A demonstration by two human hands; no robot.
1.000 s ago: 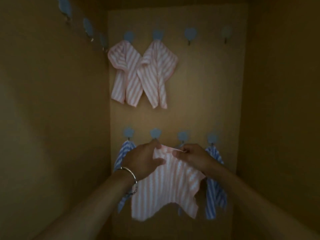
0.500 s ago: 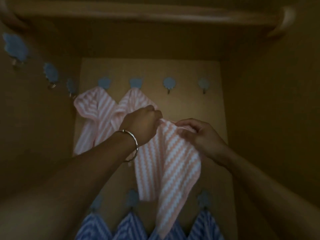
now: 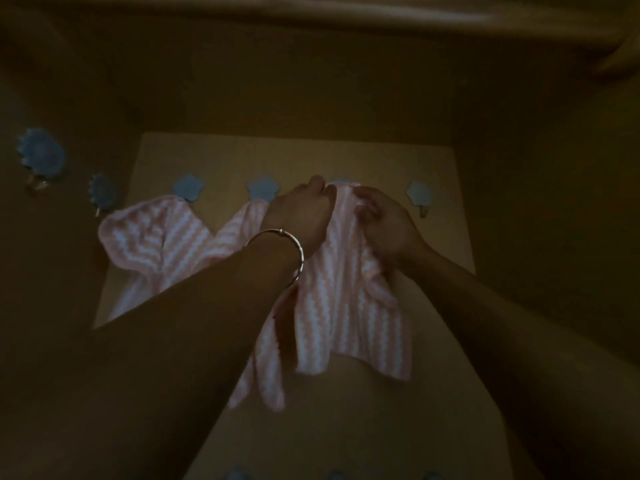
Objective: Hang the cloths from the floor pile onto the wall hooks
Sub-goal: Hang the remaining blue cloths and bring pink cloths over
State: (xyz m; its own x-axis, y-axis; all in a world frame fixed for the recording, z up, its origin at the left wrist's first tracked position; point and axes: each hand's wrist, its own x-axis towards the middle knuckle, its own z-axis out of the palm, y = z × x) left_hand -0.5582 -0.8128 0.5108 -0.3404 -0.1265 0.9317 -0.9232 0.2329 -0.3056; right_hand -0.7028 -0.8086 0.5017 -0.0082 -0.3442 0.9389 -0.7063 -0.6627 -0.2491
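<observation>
cloth (image 3: 346, 306) has risen to the top hooks (image 3: 262, 188). left hand (image 3: 301, 216) and right hand (image 3: 384, 226) pinch its upper edge; the rest hangs below.

Both forearms (image 3: 194, 323) are bare; the left wrist (image 3: 277, 245) wears one thin, plain metal bangle (image 3: 300, 252) with a small knob on its band.

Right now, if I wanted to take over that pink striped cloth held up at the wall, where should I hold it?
Probably by its top edge, coming from the front. The left hand and right hand pinch the pink striped cloth there, side by side, and the rest hangs free below them.
</observation>
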